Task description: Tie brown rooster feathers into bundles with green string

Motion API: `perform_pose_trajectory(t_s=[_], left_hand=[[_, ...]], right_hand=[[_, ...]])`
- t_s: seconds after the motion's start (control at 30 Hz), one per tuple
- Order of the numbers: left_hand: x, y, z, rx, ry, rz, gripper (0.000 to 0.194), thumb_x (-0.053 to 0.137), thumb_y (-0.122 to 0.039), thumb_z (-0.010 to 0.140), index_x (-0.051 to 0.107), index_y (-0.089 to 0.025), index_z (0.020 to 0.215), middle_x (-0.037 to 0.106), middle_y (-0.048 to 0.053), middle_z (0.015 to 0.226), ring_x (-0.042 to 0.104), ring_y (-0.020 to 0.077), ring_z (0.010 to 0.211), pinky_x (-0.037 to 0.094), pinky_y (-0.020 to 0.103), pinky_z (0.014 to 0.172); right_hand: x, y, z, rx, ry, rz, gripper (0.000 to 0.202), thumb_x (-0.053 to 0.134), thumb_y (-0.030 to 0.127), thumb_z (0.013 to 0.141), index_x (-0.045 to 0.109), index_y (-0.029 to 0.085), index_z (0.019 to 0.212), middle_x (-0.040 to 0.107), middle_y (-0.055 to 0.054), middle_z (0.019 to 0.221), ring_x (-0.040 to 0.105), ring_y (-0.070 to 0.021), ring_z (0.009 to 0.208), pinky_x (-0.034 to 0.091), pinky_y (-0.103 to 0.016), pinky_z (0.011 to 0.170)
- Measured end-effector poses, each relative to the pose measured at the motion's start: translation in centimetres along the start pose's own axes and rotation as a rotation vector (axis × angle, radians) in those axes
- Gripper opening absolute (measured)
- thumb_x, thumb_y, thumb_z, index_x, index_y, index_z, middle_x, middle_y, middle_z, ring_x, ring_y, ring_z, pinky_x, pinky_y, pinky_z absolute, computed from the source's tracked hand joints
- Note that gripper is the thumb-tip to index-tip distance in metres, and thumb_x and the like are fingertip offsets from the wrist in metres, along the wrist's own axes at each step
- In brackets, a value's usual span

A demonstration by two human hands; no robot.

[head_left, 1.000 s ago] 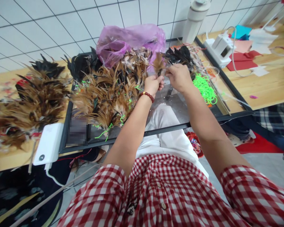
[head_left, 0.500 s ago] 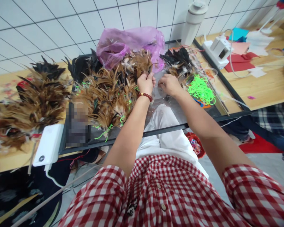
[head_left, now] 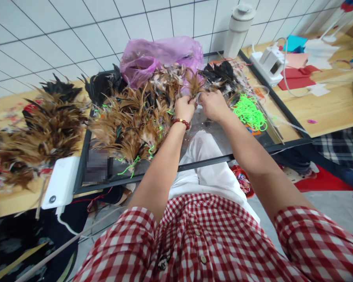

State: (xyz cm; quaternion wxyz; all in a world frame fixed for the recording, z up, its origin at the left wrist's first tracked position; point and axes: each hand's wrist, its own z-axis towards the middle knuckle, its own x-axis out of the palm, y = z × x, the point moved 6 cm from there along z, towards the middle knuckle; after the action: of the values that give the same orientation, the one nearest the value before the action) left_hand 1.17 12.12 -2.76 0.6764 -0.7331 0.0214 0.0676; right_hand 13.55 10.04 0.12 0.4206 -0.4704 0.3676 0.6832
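Observation:
My left hand [head_left: 184,108], with a beaded bracelet at its wrist, is closed in a pinch at the base of a small tuft of brown feathers [head_left: 195,83]. Against it, my right hand [head_left: 214,105] has thumb and fingers pinched at the same base, where a whitish bit shows. The fingertips partly hide what lies between them. Left of my hands spreads a large pile of brown feathers [head_left: 135,113], some tied with green cord. Beyond my right hand lie black feathers [head_left: 220,74], and beside it a tangle of bright green cord [head_left: 248,112].
A black-framed glass tray [head_left: 206,161] overhangs my lap. Behind stand a purple plastic bag [head_left: 164,49] and a white bottle [head_left: 239,29]. A power strip [head_left: 266,68] sits at right, a white power bank [head_left: 60,182] at left near more feathers [head_left: 50,129].
My right hand has moved in to meet my left, its fingers now at the tuft's base. The feather tuft stands out more clearly above both hands.

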Motion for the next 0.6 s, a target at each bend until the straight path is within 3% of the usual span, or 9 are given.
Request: perform_pose_trajectory(t_s=[0.13, 0.3, 0.6], left_hand=[[0.3, -0.4, -0.6, 0.006, 0.023, 0.051, 0.028, 0.065, -0.011, 0.09, 0.058, -0.018, 0.064, 0.059, -0.002, 0.056, 0.063, 0.0116, 0.056, 0.051, 0.022, 0.063], [0.2, -0.8, -1.0, -0.048, -0.023, -0.111, 0.031, 0.062, -0.008, 0.093, 0.055, -0.016, 0.064, 0.057, -0.004, 0.054, 0.053, 0.0056, 0.046, 0.048, 0.019, 0.057], [0.6, -1.2, -1.9, -0.118, 0.049, -0.207, 0.033, 0.061, -0.011, 0.097, 0.054, -0.016, 0.065, 0.056, -0.006, 0.052, 0.05, 0.0034, 0.042, 0.044, 0.015, 0.05]], right_hand=[[-0.2, -0.3, 0.2, 0.011, -0.053, 0.046, 0.032, 0.042, 0.02, 0.098, 0.069, 0.013, 0.113, 0.075, -0.02, 0.117, 0.065, -0.0362, 0.115, 0.043, -0.049, 0.097], [-0.8, -0.8, 0.1, 0.019, -0.14, 0.175, 0.037, 0.043, 0.026, 0.1, 0.07, 0.017, 0.124, 0.074, -0.018, 0.125, 0.064, -0.035, 0.117, 0.046, -0.049, 0.095], [-1.1, -1.7, 0.3, 0.068, -0.16, 0.188, 0.027, 0.048, 0.025, 0.097, 0.074, 0.02, 0.103, 0.076, -0.013, 0.107, 0.066, -0.0316, 0.108, 0.045, -0.046, 0.094]])
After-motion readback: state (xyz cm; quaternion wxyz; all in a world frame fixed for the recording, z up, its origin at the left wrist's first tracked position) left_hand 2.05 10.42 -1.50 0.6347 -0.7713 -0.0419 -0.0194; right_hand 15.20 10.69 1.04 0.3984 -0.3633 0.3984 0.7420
